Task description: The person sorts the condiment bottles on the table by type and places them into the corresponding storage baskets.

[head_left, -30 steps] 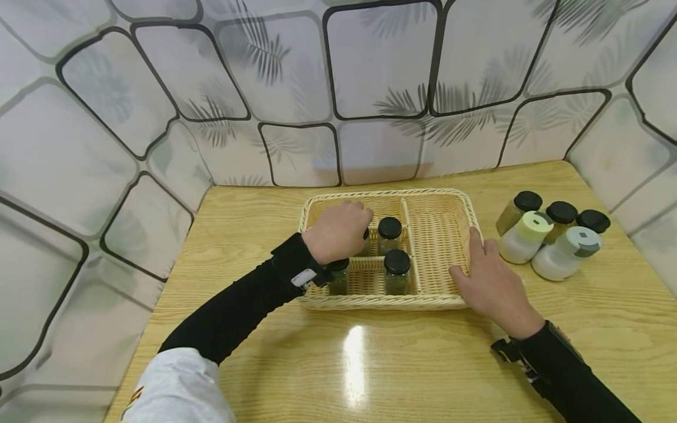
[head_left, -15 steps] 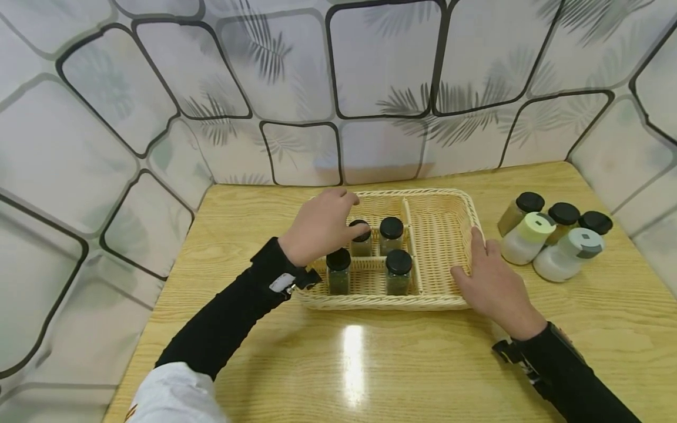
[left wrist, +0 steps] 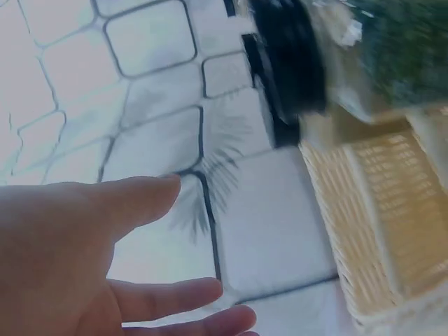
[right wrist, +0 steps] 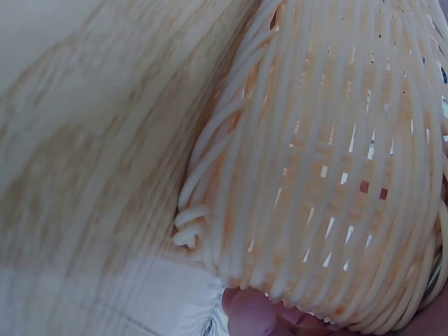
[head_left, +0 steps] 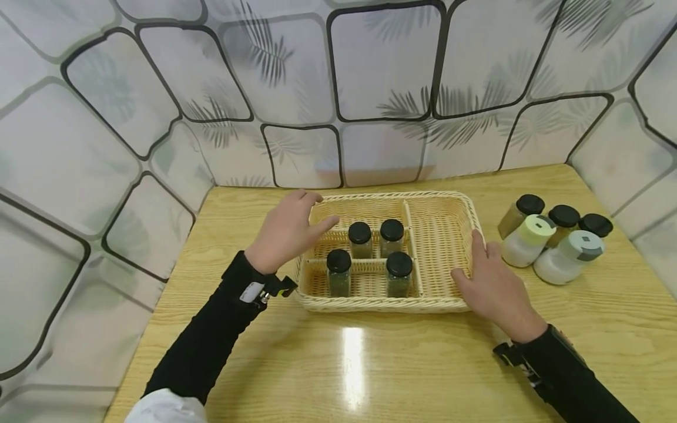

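A pale woven basket [head_left: 381, 304] with compartments stands on the table. In its left part sit several spice jars with black lids: a front left jar [head_left: 338, 273], a front right jar [head_left: 399, 274], a back left jar [head_left: 361, 239] and a back right jar [head_left: 392, 237]. My left hand [head_left: 288, 232] is over the basket's left rim, fingers spread and holding nothing. The left wrist view shows that hand [left wrist: 77, 245] apart from a black-lidded jar with green flakes [left wrist: 413, 56]. My right hand [head_left: 494, 285] grips the basket's right end, thumb on the inner side; fingertips [right wrist: 255, 315] show below the weave.
Right of the basket, several containers stand close together: black-lidded jars [head_left: 520, 214], a shaker with a yellow-green lid [head_left: 529, 239] and one with a grey lid [head_left: 568, 257]. A patterned sheet [head_left: 383, 64] stands behind the wooden table [head_left: 423, 364].
My left hand has let go of the back left jar, opened and moved left, uncovering that jar and the front left one. The right hand stays on the basket.
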A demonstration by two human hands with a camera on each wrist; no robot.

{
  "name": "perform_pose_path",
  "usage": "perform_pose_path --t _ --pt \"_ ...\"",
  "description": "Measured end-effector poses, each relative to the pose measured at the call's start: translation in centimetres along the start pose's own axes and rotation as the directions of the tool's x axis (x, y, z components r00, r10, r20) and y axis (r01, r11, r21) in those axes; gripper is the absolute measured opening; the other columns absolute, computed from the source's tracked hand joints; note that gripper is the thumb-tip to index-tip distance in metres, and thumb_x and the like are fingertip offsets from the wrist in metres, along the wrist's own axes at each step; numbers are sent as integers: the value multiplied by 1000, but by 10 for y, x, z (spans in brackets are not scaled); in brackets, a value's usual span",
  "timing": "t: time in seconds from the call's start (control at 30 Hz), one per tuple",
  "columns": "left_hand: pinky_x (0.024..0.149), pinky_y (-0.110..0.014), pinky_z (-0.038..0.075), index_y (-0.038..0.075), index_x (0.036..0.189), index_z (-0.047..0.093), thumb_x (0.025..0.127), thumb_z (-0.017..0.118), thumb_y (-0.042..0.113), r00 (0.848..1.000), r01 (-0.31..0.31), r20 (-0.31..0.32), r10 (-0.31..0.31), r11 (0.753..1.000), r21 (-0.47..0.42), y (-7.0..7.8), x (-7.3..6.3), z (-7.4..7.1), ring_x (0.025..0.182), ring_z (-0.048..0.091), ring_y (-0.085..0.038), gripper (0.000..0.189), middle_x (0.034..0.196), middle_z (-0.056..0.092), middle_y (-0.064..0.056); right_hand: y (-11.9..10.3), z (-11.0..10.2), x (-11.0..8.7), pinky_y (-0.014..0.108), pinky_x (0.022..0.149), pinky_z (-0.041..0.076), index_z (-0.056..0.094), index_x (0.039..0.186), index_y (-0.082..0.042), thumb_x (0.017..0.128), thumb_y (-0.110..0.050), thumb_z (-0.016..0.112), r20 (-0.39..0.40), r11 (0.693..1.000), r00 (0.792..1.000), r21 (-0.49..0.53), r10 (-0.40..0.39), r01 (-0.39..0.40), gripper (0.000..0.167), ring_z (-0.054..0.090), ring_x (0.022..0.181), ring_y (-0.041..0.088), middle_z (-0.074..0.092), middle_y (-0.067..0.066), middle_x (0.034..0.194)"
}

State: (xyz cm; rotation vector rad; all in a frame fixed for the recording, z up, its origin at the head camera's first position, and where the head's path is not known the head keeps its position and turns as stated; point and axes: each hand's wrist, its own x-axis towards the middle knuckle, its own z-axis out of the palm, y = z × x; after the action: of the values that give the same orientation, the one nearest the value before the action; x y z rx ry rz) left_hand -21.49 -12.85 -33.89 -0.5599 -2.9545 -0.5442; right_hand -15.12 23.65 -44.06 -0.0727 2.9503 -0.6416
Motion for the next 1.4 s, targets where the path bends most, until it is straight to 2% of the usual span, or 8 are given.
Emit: perform_pose_path --t 0.2,0.43,0.63,0.8,1.0,1.13,1.23,1.4 --pt "103 -49 45 -2 138 55 100 60 45 998 58 -16 -59 996 -69 -21 -9 7 123 55 -36 61 132 60 -21 -1 -1 0 37 49 42 -8 160 -2 103 -40 45 -1 1000 1000 -5 -2 2 87 60 81 39 23 44 147" --pt "97 -48 47 -5 143 48 104 55 37 990 141 -11 -144 980 -139 -40 -18 22 117 58 -36 58 129 59 -23 -2 -1 -1 38 50 42 -8 160 -2 103 -40 45 3 1000 1000 -5 0 0 87 60 82 41 22 44 147" --pt "96 -50 48 -6 149 39 107 49 34 980 197 51 -191 964 -178 -49 -26 37 120 58 -38 59 134 55 -26 -1 0 -1 36 49 41 -9 160 -2 103 -40 45 7 1000 1000 -3 4 -4 87 59 79 37 22 43 147" --pt "87 -46 52 -6 152 33 108 46 35 969 237 109 -220 955 -180 -54 -32 49 109 63 -35 62 131 58 -26 -1 0 0 35 48 39 -9 160 -2 103 -40 44 8 1000 1000 2 1 -1 87 58 74 34 22 43 147" --pt "81 -42 52 -6 153 32 110 38 34 970 233 111 -214 950 -206 -56 -34 60 97 64 -27 59 121 61 -20 -1 0 0 35 48 39 -9 160 -3 103 -40 45 -3 1000 1000 -1 2 -2 87 57 74 34 23 43 146" --pt "72 -40 49 -4 149 37 111 33 30 978 201 96 -183 948 -245 -54 -35 65 80 59 -24 51 96 59 -15 -2 0 1 35 48 40 -9 160 -3 103 -40 45 6 1000 1000 0 4 -4 87 58 75 34 22 43 146" --pt "61 -37 43 -1 140 43 111 32 27 983 178 85 -161 947 -267 -53 -36 69 65 49 -21 41 79 49 -10 -2 0 1 36 49 41 -9 160 -3 103 -40 45 10 1000 1000 -1 3 -3 87 58 77 36 22 43 146" --pt "57 -34 41 -5 151 30 110 33 23 984 171 87 -154 957 -235 -50 -38 73 58 47 -17 49 75 45 -5 -2 -1 0 37 49 41 -9 160 -2 103 -40 45 9 1000 1000 -6 6 -6 87 59 78 37 22 43 146"
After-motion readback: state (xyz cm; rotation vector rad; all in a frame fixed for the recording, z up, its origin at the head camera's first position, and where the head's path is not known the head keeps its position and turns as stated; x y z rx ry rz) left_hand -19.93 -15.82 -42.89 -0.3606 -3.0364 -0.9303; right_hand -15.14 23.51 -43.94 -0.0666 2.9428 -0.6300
